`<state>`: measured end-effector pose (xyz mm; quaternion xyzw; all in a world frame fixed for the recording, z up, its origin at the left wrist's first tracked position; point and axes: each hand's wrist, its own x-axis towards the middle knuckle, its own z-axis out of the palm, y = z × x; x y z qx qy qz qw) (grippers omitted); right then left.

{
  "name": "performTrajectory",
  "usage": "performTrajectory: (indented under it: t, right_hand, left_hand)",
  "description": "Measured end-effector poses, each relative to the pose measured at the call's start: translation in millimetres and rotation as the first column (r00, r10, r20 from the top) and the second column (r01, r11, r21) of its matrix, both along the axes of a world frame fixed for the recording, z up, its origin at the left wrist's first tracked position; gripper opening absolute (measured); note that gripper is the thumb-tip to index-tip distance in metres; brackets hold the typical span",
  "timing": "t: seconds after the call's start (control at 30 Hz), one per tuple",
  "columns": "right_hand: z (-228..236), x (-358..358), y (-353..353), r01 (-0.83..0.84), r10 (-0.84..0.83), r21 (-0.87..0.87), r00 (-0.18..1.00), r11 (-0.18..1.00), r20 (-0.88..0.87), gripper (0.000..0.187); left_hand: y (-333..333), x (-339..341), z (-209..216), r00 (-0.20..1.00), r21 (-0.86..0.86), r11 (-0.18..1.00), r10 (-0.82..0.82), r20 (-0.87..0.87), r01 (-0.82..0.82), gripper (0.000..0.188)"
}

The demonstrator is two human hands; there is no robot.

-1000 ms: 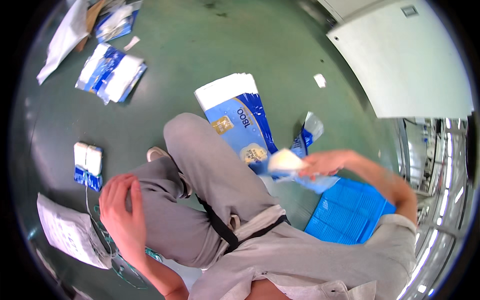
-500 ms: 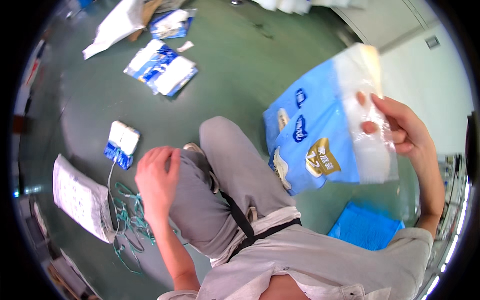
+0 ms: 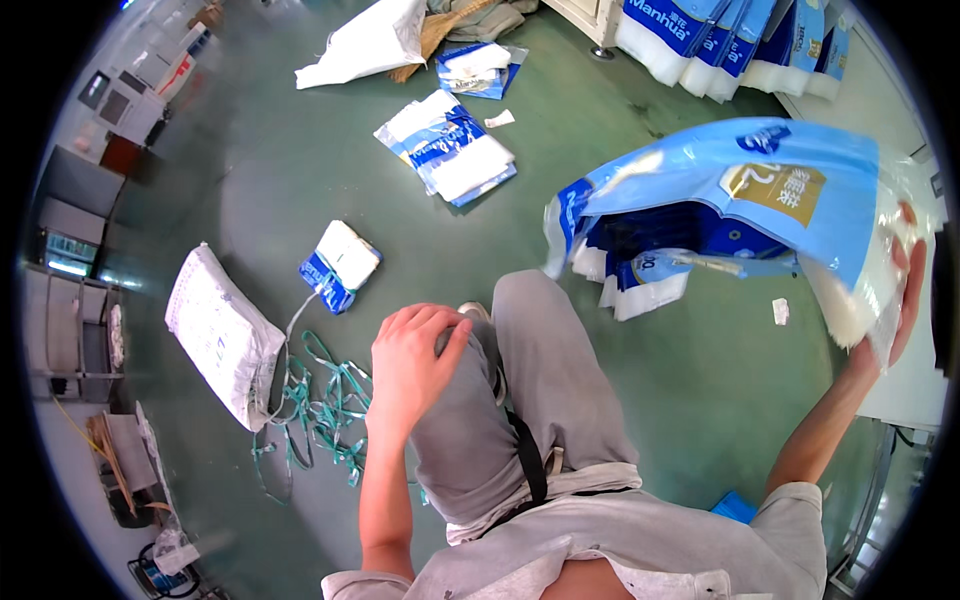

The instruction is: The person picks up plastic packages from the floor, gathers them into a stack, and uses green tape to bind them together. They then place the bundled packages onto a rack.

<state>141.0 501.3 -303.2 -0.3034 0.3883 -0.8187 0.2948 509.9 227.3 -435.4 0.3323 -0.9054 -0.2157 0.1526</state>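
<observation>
A large light-blue plastic bag (image 3: 845, 200) with a clear and whitish end is gripped by my right hand (image 3: 905, 300), stretched out to the right. The bag spreads sideways above the floor, and its lower edge is bowed. Under that edge show dark-blue and white packs (image 3: 650, 285); whether they are inside the bag or behind it I cannot tell. My left hand (image 3: 415, 365) rests on my left knee (image 3: 470, 370), holding nothing, its fingers extended over the grey trousers.
Blue-and-white plastic packs (image 3: 450, 148) lie on the green floor (image 3: 270, 160) ahead. Left of my leg are a white sack (image 3: 225, 335), a small pack (image 3: 342, 262) and tangled green straps (image 3: 330, 405). A row of blue-and-white bags (image 3: 700, 45) stands at far right.
My right hand has moved outward to the right with the bag, which has swung to show packs below its edge. The view has shifted; my left hand stays on the knee.
</observation>
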Motion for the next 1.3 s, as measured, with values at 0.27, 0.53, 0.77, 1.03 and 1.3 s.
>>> performTrajectory:
  t: [0.27, 0.53, 0.77, 1.03, 1.3]
  right_hand:
    - [-99, 56, 71, 0.033, 0.018, -0.188, 0.964, 0.982, 0.266, 0.051]
    - [-180, 98, 61, 0.041, 0.075, -0.137, 0.67, 0.99, 0.739, 0.036]
    - [-201, 102, 28, 0.235, -0.166, 0.043, 0.538, 0.971, 0.826, 0.042]
    - [-204, 66, -39, 0.273, -0.346, 0.229, 0.54, 0.934, 0.767, 0.04]
    - [-210, 43, -74, 0.311, -0.413, 0.285, 0.513, 0.907, 0.753, 0.04]
  left_hand:
    - [-91, -3, -74, 0.912, 0.896, 0.418, 0.294, -0.287, 0.148, 0.033]
    - [-190, -26, -315, 0.919, 0.99, 0.135, 0.393, -0.018, -0.038, 0.052]
    - [-281, -118, -442, 0.478, 0.989, -0.136, 0.873, 0.092, 0.057, 0.05]
    - [-358, -195, -452, 0.552, 0.972, -0.232, 0.809, 0.202, -0.015, 0.051]
    - [-361, -257, -419, 0.442, 0.955, -0.198, 0.893, 0.083, 0.22, 0.063]
